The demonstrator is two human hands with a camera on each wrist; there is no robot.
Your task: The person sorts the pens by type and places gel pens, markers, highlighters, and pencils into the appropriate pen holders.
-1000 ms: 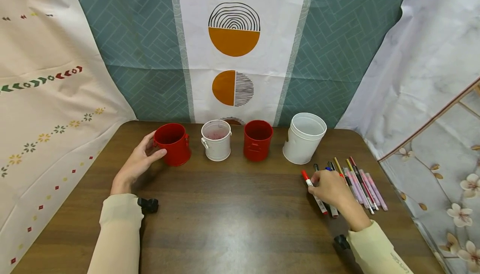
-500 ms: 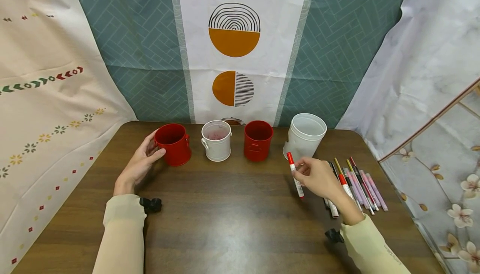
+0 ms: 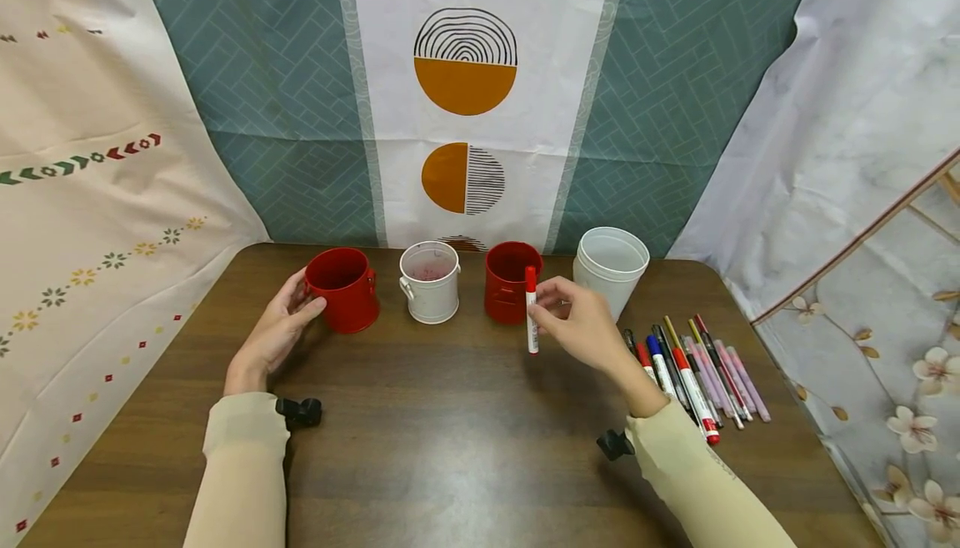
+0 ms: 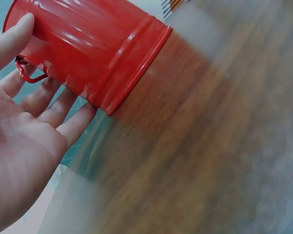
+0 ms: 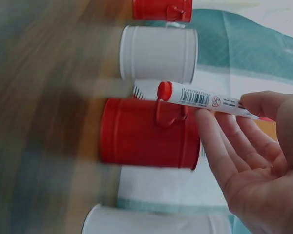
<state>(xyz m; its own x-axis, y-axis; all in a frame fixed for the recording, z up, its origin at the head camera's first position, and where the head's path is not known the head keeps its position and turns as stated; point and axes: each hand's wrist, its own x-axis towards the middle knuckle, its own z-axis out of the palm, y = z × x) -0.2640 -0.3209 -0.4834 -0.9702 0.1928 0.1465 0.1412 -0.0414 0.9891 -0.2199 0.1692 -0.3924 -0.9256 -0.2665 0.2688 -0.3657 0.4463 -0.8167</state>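
One thin, smooth marker (image 3: 532, 314) stands almost straight up, its red cap (image 3: 531, 279) on top, pinched by the thumb and fingers of the right grip (image 3: 585, 327), in front of a round red bucket (image 3: 501, 304). The left grip (image 3: 272, 331), fingers spread, holds the side of a shiny bucket (image 3: 354, 308). A white bucket (image 3: 435, 299) stands between those two on the brown, woody surface (image 3: 420, 414).

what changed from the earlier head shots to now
The right hand lifted a red-capped marker away from the other pens and moved it leftward, to in front of the right-hand red bucket. The left hand stays at the left red bucket; no bucket visibly moved.
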